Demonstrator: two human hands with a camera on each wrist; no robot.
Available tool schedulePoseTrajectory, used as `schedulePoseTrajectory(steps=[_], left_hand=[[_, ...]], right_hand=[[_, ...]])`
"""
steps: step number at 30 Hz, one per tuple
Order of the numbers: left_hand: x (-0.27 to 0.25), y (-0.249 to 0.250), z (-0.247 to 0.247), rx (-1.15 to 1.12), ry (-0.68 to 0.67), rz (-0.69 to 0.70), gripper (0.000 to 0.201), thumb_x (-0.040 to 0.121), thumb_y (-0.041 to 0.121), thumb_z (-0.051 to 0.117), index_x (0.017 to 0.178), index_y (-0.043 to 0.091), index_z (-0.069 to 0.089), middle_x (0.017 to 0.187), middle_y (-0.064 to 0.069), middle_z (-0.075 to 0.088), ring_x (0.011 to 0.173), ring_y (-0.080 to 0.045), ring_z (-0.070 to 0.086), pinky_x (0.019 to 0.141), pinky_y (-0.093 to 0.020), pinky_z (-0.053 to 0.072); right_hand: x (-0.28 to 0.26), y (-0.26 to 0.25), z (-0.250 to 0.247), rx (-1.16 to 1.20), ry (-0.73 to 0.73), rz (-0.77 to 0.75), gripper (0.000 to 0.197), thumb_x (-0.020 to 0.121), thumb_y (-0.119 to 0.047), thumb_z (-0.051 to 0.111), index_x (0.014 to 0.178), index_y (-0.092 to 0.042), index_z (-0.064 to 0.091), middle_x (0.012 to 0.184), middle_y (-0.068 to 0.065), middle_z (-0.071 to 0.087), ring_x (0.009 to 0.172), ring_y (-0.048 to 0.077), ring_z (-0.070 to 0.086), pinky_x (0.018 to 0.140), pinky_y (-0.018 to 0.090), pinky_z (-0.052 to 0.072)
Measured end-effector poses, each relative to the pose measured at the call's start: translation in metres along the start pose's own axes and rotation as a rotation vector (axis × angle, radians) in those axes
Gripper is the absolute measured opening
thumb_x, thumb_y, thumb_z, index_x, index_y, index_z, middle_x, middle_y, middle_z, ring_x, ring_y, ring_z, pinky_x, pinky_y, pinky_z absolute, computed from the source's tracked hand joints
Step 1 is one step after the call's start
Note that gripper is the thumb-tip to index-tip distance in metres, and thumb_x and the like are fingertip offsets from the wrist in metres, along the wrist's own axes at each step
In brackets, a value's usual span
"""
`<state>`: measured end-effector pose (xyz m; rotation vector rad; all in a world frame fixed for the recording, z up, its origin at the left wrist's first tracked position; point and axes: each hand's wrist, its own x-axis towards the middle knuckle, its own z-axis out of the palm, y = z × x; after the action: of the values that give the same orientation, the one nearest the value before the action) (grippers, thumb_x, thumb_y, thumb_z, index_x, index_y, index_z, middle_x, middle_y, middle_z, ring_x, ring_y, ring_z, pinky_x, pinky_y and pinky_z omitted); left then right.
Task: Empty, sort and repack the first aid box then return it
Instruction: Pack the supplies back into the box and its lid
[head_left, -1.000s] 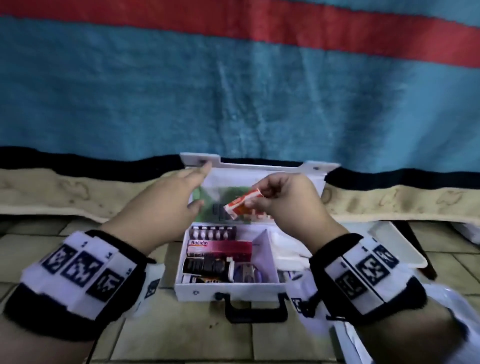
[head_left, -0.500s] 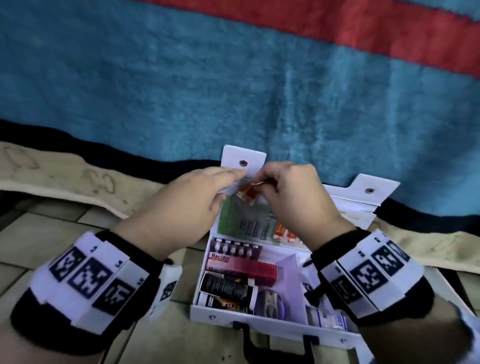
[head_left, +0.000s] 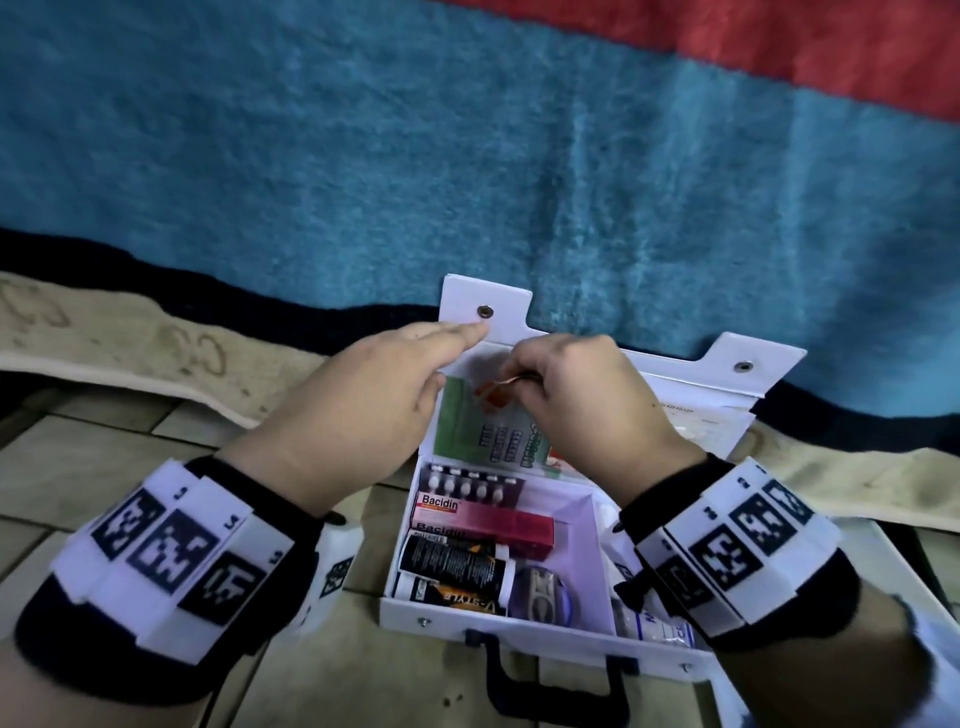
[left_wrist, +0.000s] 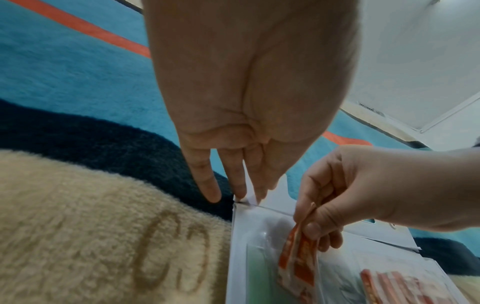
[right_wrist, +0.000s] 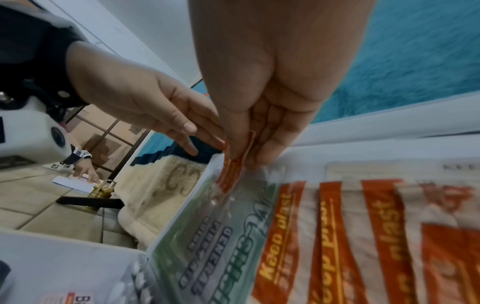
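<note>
— What is the right hand (head_left: 582, 395) doing?
— It pinches a plaster (left_wrist: 298, 253) and slides it into the lid pocket (right_wrist: 233, 216). The left hand (head_left: 363, 410), fingers straight, steadies the lid (head_left: 717, 395).
— So it is repacking?
— I think so. Next, push it deeper; the box (head_left: 519, 631) stands open on the floor.

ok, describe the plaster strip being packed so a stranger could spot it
Find the open white first aid box on the tiled floor, lid raised. The orange-and-white plaster strip is at the lid's clear pocket, the only strip pinched by the right hand.
</note>
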<state>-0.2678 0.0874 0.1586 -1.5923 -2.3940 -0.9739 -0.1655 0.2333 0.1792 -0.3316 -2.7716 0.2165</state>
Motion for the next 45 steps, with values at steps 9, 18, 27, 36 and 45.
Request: schedulePoseTrajectory(steps=[9,18,27,36,45], left_hand=[[0.000,0.000,0.000,-0.012,0.003,-0.017,0.059,0.093,0.004,0.045,0.143,0.034,0.036,0.143,0.015,0.044,0.128,-0.004,0.043,0.103,-0.014,0.030],[0.000,0.001,0.001,-0.012,0.005,-0.026,0.061,0.091,0.003,0.045,0.143,0.035,0.036,0.142,0.012,0.046,0.127,-0.007,0.045,0.103,-0.017,0.033],[0.000,0.006,-0.001,-0.031,-0.021,-0.078,0.062,0.090,0.006,0.053,0.142,0.036,0.037,0.116,0.001,0.058,0.071,0.015,0.045,0.067,-0.002,0.032],[-0.001,0.008,0.000,-0.007,-0.028,-0.107,0.063,0.090,0.008,0.054,0.143,0.038,0.035,0.121,0.005,0.055,0.073,0.000,0.040,0.069,-0.004,0.031],[-0.013,0.018,0.005,0.076,-0.043,-0.122,0.058,0.091,0.024,0.056,0.143,0.037,0.033,0.145,0.016,0.039,0.129,-0.010,0.044,0.107,-0.031,0.037]], right_hand=[[0.012,-0.020,0.007,-0.193,-0.104,0.003,0.031,0.084,-0.005,0.048,0.110,-0.016,0.061,0.098,0.012,0.066,0.093,0.033,0.062,0.066,0.030,0.040],[0.005,-0.024,0.012,-0.229,-0.058,0.038,0.033,0.086,-0.009,0.046,0.113,-0.022,0.061,0.105,0.005,0.063,0.099,0.029,0.060,0.066,0.029,0.032],[0.002,-0.024,0.013,-0.121,0.040,0.024,0.037,0.082,-0.004,0.048,0.117,-0.014,0.042,0.096,0.012,0.064,0.091,0.034,0.059,0.064,0.031,0.028],[0.000,-0.018,0.020,0.001,0.083,0.033,0.040,0.080,0.001,0.048,0.117,-0.015,0.043,0.093,0.015,0.064,0.086,0.035,0.059,0.062,0.030,0.030],[-0.057,0.015,-0.041,0.238,0.274,0.149,0.026,0.075,-0.007,0.069,0.083,-0.027,0.055,0.081,-0.011,0.066,0.080,0.003,0.060,0.075,0.020,0.047]])
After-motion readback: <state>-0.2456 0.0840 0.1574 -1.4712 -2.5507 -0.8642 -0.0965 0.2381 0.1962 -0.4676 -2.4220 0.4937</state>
